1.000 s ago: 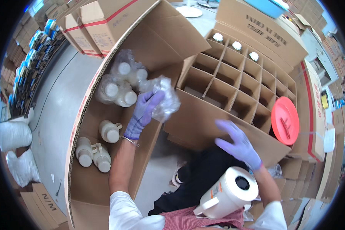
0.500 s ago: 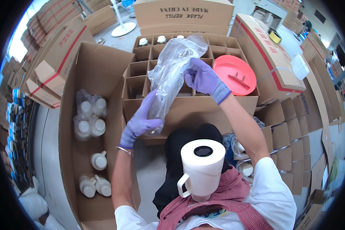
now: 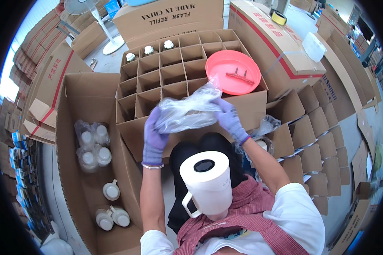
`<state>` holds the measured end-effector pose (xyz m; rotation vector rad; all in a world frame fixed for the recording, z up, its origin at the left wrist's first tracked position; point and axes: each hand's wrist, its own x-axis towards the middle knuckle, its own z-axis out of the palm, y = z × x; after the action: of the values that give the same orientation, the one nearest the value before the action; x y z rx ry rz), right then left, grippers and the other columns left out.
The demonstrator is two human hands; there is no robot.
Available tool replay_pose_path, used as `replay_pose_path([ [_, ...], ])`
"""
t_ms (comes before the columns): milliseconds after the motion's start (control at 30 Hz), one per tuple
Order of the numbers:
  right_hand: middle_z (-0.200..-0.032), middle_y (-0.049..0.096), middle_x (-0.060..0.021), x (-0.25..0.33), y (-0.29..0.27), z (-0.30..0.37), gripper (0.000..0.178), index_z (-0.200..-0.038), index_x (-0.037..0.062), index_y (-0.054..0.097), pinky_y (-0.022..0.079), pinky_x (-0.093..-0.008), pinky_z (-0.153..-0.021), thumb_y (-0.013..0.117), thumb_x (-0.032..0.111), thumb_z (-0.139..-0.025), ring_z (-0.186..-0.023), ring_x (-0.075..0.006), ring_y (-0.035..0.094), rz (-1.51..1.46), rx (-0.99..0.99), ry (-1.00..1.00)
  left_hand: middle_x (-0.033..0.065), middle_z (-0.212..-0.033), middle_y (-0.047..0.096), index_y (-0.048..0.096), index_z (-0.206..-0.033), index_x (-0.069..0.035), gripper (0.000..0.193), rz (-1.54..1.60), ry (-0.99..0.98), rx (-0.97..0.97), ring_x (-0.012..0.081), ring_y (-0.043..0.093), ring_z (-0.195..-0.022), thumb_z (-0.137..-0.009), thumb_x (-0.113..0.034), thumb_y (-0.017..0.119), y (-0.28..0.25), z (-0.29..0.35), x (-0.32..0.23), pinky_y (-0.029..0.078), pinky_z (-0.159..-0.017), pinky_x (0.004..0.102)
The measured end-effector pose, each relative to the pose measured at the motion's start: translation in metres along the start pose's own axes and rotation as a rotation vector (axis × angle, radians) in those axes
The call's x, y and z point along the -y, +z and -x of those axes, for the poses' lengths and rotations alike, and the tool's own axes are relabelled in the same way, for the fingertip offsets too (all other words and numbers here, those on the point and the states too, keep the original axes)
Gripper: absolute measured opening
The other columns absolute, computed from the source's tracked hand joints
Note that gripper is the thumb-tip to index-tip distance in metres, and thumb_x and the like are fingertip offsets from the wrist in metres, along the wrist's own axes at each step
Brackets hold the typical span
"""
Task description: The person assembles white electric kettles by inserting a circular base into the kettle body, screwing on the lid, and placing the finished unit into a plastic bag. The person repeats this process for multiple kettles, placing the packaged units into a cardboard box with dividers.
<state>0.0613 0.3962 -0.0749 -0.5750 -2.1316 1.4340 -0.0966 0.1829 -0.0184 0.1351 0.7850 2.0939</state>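
Note:
Between my two gloved hands a clear plastic bag [image 3: 189, 112] is stretched sideways, above the near edge of a divided carton [image 3: 238, 108]. My left hand [image 3: 154, 135], in a purple and grey glove, is closed on the bag's left end. My right hand [image 3: 230, 119] grips the other end, its fingertips partly behind the film. On my lap stands a white vacuum jug [image 3: 212, 182] with a black round opening on top and a handle at its left. A pink plastic plate [image 3: 215, 63] with a dark red clip-like piece [image 3: 240, 77] rests on the carton's right part.
At left, a long open carton [image 3: 85, 195] holds several white cups or small jugs [image 3: 111, 191], some bagged. Three white-topped flask refills [image 3: 149, 50] sit in the divided carton's back cells. Cardboard dividers [image 3: 312, 140] lie at right, near a taped carton [image 3: 276, 46].
The plastic bag has gone from upright to nearly level, lower and closer to me. My right hand has come down; my left has risen slightly. The whole view has shifted.

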Motion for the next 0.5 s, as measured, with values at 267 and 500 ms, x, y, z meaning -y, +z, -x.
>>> replay_pose_path([
  [267, -0.12, 0.059, -0.0184, 0.02, -0.012, 0.174, 0.025, -0.103, 0.0017, 0.062, 0.047, -0.0379, -0.096, 0.063, 0.007, -0.079, -0.109, -0.032, 0.059, -0.023, -0.405, -0.076, 0.0144, -0.114, 0.063, 0.072, -0.099, -0.001, 0.021, -0.679, 0.067, 0.122, 0.0249, 0.061, -0.104, -0.087, -0.016, 0.069, -0.064, 0.171, 0.032, 0.05, -0.088, 0.0366],
  [500, -0.124, 0.057, -0.0138, 0.035, -0.04, 0.323, 0.031, -0.106, 0.0152, 0.063, 0.038, -0.0558, -0.109, 0.068, 0.02, -0.076, -0.12, -0.0352, 0.054, 0.492, 0.246, -0.585, 0.0181, -0.138, 0.053, 0.062, -0.127, -0.002, 0.044, -0.84, 0.202, -0.169, 0.0265, 0.053, -0.123, -0.089, -0.021, 0.07, -0.042, 0.29, 0.085, 0.04, -0.107, 0.0392],
])
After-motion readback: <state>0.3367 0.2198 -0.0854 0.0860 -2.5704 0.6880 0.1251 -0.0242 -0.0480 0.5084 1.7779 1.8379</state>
